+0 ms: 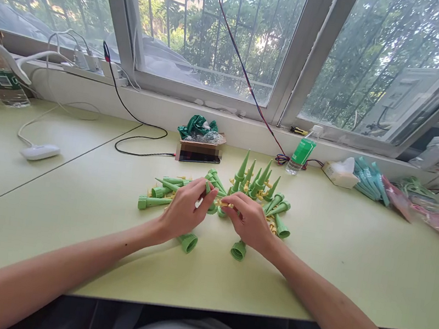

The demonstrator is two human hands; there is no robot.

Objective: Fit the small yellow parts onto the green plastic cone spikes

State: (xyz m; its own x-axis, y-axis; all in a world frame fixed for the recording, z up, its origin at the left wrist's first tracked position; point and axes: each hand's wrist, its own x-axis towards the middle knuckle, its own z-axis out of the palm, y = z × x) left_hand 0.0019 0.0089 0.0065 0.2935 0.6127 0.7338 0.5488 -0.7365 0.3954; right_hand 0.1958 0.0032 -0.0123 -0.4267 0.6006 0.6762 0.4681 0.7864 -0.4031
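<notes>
Fingers of my left hand (190, 208) are wrapped round a green cone (211, 208) whose wide end points toward my right hand. My right hand (249, 220) pinches a small yellow piece (225, 204) right beside that cone. Behind my right hand, several green spikes (259, 181) stand upright with yellow pieces among them. More green cones (154, 202) lie to the left of my left hand, and others (282, 227) lie to the right. Nearer the front edge, one green cone (189, 243) lies below my left hand and another (238, 250) below my right hand.
Behind the pile are a small box (201, 145) with a phone against it and a water bottle (302, 151). A tissue box (341, 172) and teal packets (371, 180) are at the right. A white device (40, 151) with a cable lies left, near a large bottle (4, 86).
</notes>
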